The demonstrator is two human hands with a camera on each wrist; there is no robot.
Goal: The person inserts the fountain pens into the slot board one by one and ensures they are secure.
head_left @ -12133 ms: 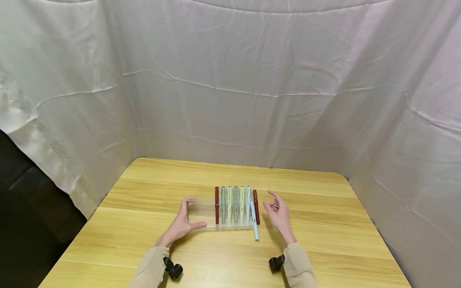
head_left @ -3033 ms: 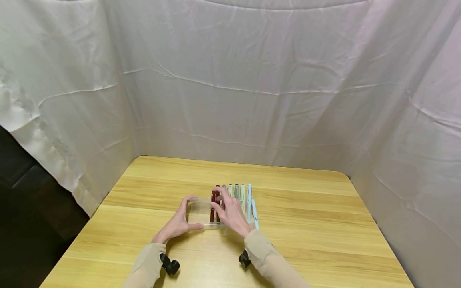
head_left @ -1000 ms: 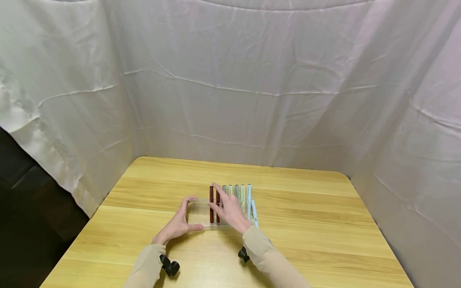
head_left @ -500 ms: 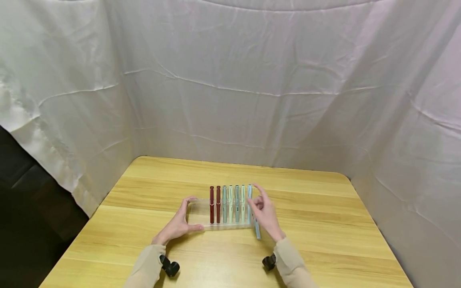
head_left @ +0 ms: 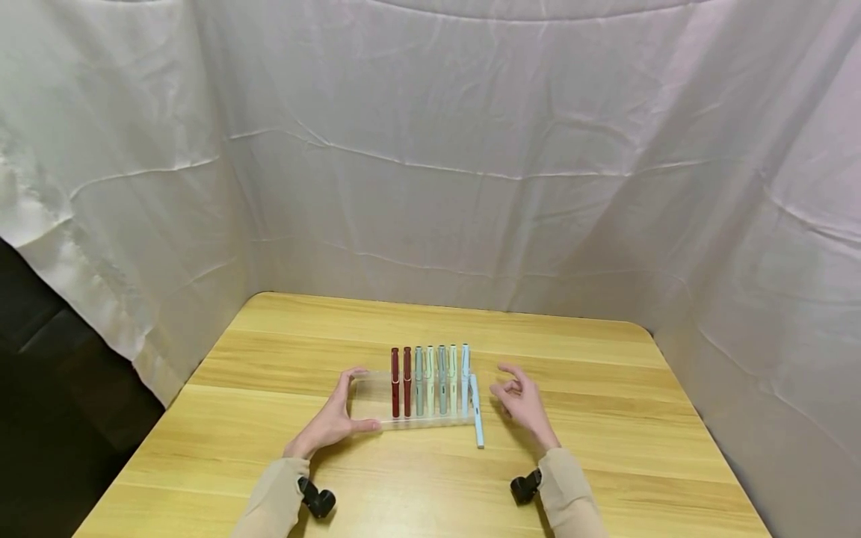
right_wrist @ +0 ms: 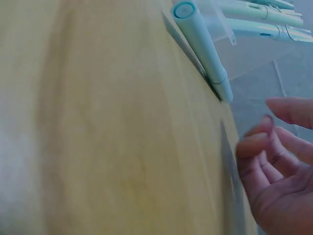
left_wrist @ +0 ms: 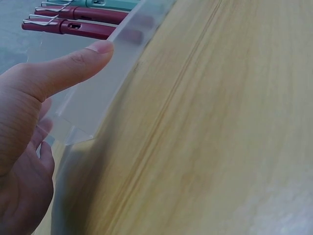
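My left hand (head_left: 335, 418) grips the left end of a clear plastic pen holder (head_left: 371, 400), its thumb along the near edge. In the holder lies a row of capped pens: two dark red pens (head_left: 395, 396) at the left, then grey-green and pale green ones, and a light blue pen (head_left: 466, 381) at the right. Another light blue pen (head_left: 477, 415) sits slantwise by the holder's right end; whether they touch I cannot tell. To its right my right hand (head_left: 527, 407) hovers with loosely bent fingers, holding nothing. In the left wrist view the thumb (left_wrist: 73, 71) presses the holder's wall.
A wooden table (head_left: 625, 418) carries everything. Pale curtains (head_left: 430, 187) hang at the back and sides. A dark shape (head_left: 60, 388) stands beyond the table's left edge. Each wrist wears a small black camera (head_left: 318, 499).
A dark red pen once at the right end of the row now lies second to the other red one at the left. My right hand has released it and moved back right.
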